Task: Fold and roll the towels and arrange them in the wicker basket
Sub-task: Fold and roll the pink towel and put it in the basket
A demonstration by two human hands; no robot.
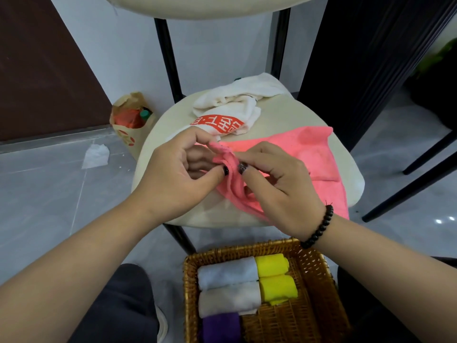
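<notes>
Both the left hand (173, 174) and right hand (277, 184) pinch the rumpled pink cloth towel (309, 154), draped over the near edge of the cream round chair seat (158, 134).

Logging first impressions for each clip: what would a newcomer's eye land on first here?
The pink towel, spread across the cream chair seat, with the left hand and right hand pinching its near edge. Then the wicker basket below, holding white, yellow and purple rolls.
</notes>
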